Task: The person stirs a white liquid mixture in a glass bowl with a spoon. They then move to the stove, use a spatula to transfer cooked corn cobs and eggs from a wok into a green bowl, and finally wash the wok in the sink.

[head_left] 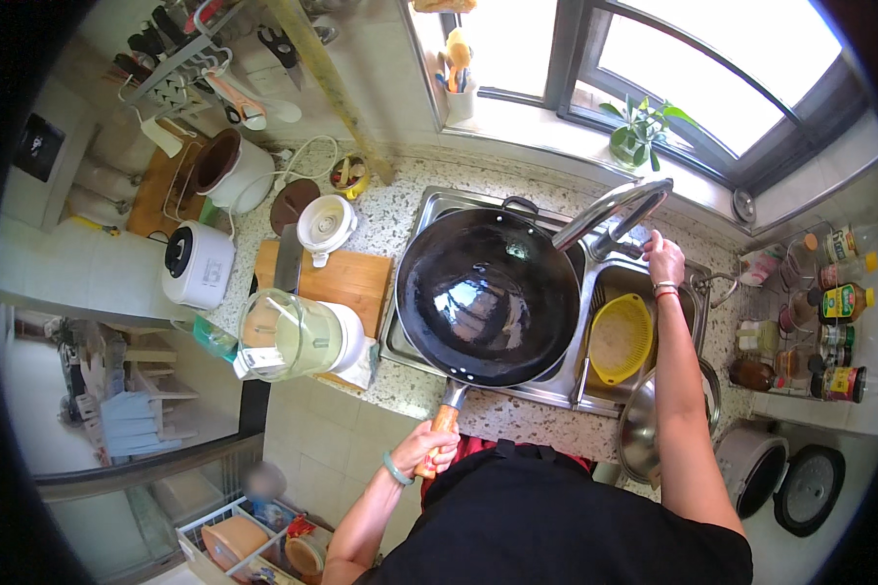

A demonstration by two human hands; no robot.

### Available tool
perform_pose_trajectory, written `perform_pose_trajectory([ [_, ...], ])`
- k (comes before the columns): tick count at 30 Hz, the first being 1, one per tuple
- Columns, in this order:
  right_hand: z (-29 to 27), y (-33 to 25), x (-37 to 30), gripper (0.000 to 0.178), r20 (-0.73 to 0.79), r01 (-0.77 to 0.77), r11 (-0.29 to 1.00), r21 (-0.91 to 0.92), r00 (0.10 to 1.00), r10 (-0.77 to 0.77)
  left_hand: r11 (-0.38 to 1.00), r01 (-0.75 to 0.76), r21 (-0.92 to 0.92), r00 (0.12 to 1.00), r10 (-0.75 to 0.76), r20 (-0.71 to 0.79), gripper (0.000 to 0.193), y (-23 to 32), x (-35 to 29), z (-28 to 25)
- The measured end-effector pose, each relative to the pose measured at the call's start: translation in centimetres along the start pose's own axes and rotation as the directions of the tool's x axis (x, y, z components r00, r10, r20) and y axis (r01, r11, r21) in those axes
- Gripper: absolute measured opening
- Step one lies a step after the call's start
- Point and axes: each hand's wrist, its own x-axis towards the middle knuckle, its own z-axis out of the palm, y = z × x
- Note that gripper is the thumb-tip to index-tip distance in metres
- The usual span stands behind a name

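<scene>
My left hand [427, 448] is wrapped round the wooden handle [446, 417] of a large black wok [488, 336]. The wok lies over the left basin of the steel sink [392, 336], its inside wet and shiny. Curved over the wok's far right rim is a chrome faucet [603, 210]. My right hand [664, 261] reaches to the faucet's base, its fingers closed at the lever. Below that hand, a yellow colander [646, 336] sits in the right basin, with something pale in it that I cannot make out.
Left of the sink stand a food processor [298, 341], a wooden cutting board [356, 283] with a cleaver [288, 258], and a white rice cooker [200, 263]. A metal pan or lid [640, 434] leans at the sink's front right. Bottles [842, 302] fill a rack on the right.
</scene>
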Motion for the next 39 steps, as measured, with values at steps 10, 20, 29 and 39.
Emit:
perform_pose_trajectory([
  [10, -11.2, -8.7, -3.6, 0.022, -0.254, 0.293, 0.680, 0.672, 0.954, -0.160, 0.999, 0.036, 0.025, 0.999, -0.037, 0.031, 0.015, 0.4, 0.8, -1.5],
  [20, -10.4, -40.1, 0.7, 0.021, -0.277, 0.856, 0.384, 0.345, 0.484, -0.830, 0.998, 0.055, 0.021, 0.991, -0.058, 0.125, 0.015, 0.1, 2.3, -4.4],
  [29, -5.1, -50.7, 6.8, 0.030, -0.147, 0.845, 0.477, -0.242, 0.454, -0.879, 0.998, 0.053, 0.017, 0.991, -0.055, 0.122, 0.016, -0.3, 2.2, -4.3],
  [39, -8.0, -49.8, 7.6, 0.017, -0.669, 0.987, 0.162, -0.004, 0.117, -0.734, 0.998, 0.055, 0.025, 0.997, -0.056, 0.045, 0.018, -0.7, 2.5, -4.6],
])
